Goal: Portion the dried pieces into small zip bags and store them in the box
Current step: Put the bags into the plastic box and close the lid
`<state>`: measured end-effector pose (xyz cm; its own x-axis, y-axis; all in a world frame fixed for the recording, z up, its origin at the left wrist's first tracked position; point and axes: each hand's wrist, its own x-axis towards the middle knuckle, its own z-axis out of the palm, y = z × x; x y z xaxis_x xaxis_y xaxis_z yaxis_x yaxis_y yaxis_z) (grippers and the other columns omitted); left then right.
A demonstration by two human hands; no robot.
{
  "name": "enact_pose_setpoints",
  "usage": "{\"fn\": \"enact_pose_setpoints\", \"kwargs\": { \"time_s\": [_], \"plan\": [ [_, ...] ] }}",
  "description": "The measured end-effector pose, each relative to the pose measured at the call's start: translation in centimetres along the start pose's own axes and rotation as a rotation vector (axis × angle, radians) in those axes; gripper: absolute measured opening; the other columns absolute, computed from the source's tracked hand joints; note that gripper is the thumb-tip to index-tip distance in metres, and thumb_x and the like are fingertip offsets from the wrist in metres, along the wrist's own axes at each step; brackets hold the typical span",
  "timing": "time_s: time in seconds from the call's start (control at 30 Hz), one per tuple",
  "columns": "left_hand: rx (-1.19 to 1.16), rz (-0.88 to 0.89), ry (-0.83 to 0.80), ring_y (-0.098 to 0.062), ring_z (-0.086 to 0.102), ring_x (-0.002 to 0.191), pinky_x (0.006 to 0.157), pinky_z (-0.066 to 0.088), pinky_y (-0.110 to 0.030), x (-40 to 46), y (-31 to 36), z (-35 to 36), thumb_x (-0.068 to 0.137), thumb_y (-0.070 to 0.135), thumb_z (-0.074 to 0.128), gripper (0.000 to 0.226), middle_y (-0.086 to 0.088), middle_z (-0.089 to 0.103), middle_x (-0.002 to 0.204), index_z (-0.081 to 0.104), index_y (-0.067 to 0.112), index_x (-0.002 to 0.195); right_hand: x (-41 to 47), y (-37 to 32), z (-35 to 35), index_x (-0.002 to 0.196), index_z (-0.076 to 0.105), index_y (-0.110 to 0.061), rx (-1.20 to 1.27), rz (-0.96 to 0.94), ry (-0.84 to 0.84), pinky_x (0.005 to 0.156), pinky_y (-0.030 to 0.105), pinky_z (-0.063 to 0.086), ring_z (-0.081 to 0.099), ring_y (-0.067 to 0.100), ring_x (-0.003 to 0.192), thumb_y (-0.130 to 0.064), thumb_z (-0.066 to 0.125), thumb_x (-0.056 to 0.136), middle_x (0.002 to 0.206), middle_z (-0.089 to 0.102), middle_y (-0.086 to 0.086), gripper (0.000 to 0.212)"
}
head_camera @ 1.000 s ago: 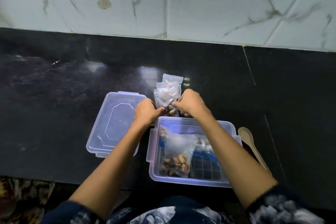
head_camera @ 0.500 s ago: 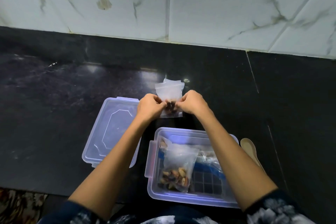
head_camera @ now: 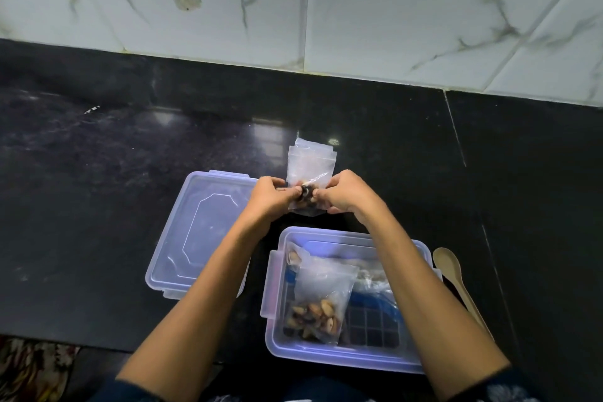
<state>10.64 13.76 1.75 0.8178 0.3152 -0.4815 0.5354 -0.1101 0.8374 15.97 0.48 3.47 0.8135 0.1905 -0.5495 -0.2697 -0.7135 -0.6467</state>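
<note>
The small zip bag (head_camera: 310,184) in hand is clear plastic, its upper part flat and empty-looking, its lower part filled with brown and dark dried pieces (head_camera: 305,201). It is held upright above the black countertop (head_camera: 98,157), beyond the far rim of the box.

The left hand (head_camera: 266,197) pinches the bag's left edge, fingers curled and clamped on the plastic at the level of the contents. The right hand (head_camera: 346,194) grips the right edge likewise, fingers curled, thumb pressed to the bag's face. The bag sits between the two sets of fingertips, its top standing clear above them and its bottom corner hanging just below them. Behind it, further clear bags (head_camera: 301,147) lie on the counter, partly hidden.

The clear plastic box (head_camera: 339,357) lies nearer the person than the fingers, under the right forearm. Inside it, a filled zip bag (head_camera: 321,300) leans upright, with tan and dark pieces settled at its bottom; beside it is more clear plastic and something blue, not identifiable.

The box lid (head_camera: 195,232) lies flat below and left of the left fingers. A wooden spoon (head_camera: 453,277) lies just beside the box's right wall, well apart from the right fingers.
</note>
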Motion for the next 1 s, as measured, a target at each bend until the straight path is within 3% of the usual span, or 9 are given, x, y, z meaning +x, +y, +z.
{"fn": "enact_pose_setpoints", "kwargs": {
  "time_s": [0.1, 0.2, 0.4, 0.53, 0.6, 0.7, 0.83, 0.9, 1.0],
  "plan": [
    [-0.086, 0.096, -0.055, -0.028, 0.062, 0.095, 0.093, 0.050, -0.045, -1.5, 1.1, -0.8, 0.088, 0.005, 0.064, 0.022, -0.021, 0.066, 0.103, 0.062, -0.006, 0.107, -2.4, -0.9, -1.2, 0.105, 0.066, 0.005, 0.194, -0.050, -0.069, 0.086, 0.035, 0.055, 0.065, 0.024, 0.087, -0.003, 0.060, 0.088, 0.097, 0.067, 0.020, 0.019],
    [-0.133, 0.238, -0.091, -0.027, 0.065, 0.098, 0.085, 0.054, -0.042, -3.8, 3.3, -1.7, 0.088, 0.006, 0.063, 0.020, -0.018, 0.068, 0.104, 0.064, 0.001, 0.108, -5.3, -1.8, -3.2, 0.106, 0.062, 0.001, 0.402, -0.141, -0.064, 0.082, 0.033, 0.055, 0.065, 0.025, 0.097, 0.001, 0.062, 0.086, 0.103, 0.066, 0.017, 0.020],
    [-0.147, 0.372, -0.130, -0.017, 0.068, 0.094, 0.076, 0.059, -0.027, -11.5, 6.1, -1.3, 0.086, 0.010, 0.066, 0.019, -0.007, 0.071, 0.101, 0.066, 0.011, 0.105, -12.5, -0.8, -7.1, 0.104, 0.065, -0.017, 0.368, -0.278, 0.007, 0.075, 0.029, 0.058, 0.069, 0.014, 0.091, -0.016, 0.064, 0.085, 0.099, 0.072, 0.001, 0.019],
    [-0.044, 0.371, -0.220, -0.005, 0.065, 0.070, 0.065, 0.055, -0.021, -14.8, 3.7, 0.8, 0.081, 0.013, 0.073, 0.022, 0.005, 0.071, 0.090, 0.063, 0.021, 0.099, -17.0, 2.7, -7.5, 0.097, 0.065, -0.024, 0.236, -0.164, -0.003, 0.060, 0.018, 0.055, 0.070, 0.010, 0.078, -0.017, 0.056, 0.089, 0.091, 0.072, -0.004, 0.014],
    [0.062, 0.296, -0.274, -0.007, 0.062, 0.062, 0.060, 0.052, -0.022, -15.3, 1.5, 2.2, 0.082, 0.016, 0.072, 0.022, 0.004, 0.069, 0.092, 0.061, 0.020, 0.101, -17.8, 4.8, -6.4, 0.096, 0.065, -0.026, 0.134, -0.071, 0.008, 0.069, 0.024, 0.057, 0.068, 0.011, 0.080, -0.015, 0.055, 0.091, 0.096, 0.069, -0.004, 0.016],
    [0.269, 0.222, -0.304, -0.013, 0.063, 0.069, 0.066, 0.053, -0.032, -14.9, -1.8, 4.1, 0.082, 0.023, 0.069, 0.015, 0.001, 0.069, 0.093, 0.057, 0.021, 0.091, -18.2, 6.7, -4.2, 0.096, 0.063, -0.026, -0.111, 0.045, 0.046, 0.079, 0.033, 0.055, 0.063, 0.011, 0.085, -0.017, 0.049, 0.096, 0.099, 0.062, -0.003, 0.017],
    [0.498, 0.152, -0.296, -0.022, 0.065, 0.086, 0.079, 0.052, -0.040, -14.2, -3.7, 5.3, 0.079, 0.028, 0.066, 0.019, -0.001, 0.069, 0.087, 0.049, 0.019, 0.076, -17.9, 6.5, -1.4, 0.095, 0.054, -0.015, -0.411, 0.149, 0.051, 0.059, 0.023, 0.041, 0.051, 0.014, 0.072, -0.009, 0.041, 0.096, 0.078, 0.046, 0.000, 0.014],
    [0.544, 0.158, -0.304, -0.022, 0.065, 0.088, 0.077, 0.051, -0.037, -14.0, -3.8, 5.6, 0.080, 0.027, 0.065, 0.023, -0.003, 0.069, 0.088, 0.044, 0.021, 0.072, -17.8, 6.2, -0.3, 0.105, 0.057, -0.011, -0.449, 0.183, 0.064, 0.067, 0.025, 0.040, 0.048, 0.016, 0.078, -0.007, 0.043, 0.095, 0.070, 0.039, -0.003, 0.018],
    [0.593, 0.163, -0.302, -0.021, 0.064, 0.081, 0.069, 0.048, -0.032, -13.7, -3.8, 5.9, 0.081, 0.028, 0.066, 0.025, -0.002, 0.068, 0.080, 0.047, 0.021, 0.066, -17.6, 6.0, 0.6, 0.111, 0.056, -0.005, -0.430, 0.202, 0.098, 0.076, 0.028, 0.041, 0.056, 0.025, 0.095, -0.009, 0.044, 0.094, 0.091, 0.056, 0.007, 0.021]
  ]
}}
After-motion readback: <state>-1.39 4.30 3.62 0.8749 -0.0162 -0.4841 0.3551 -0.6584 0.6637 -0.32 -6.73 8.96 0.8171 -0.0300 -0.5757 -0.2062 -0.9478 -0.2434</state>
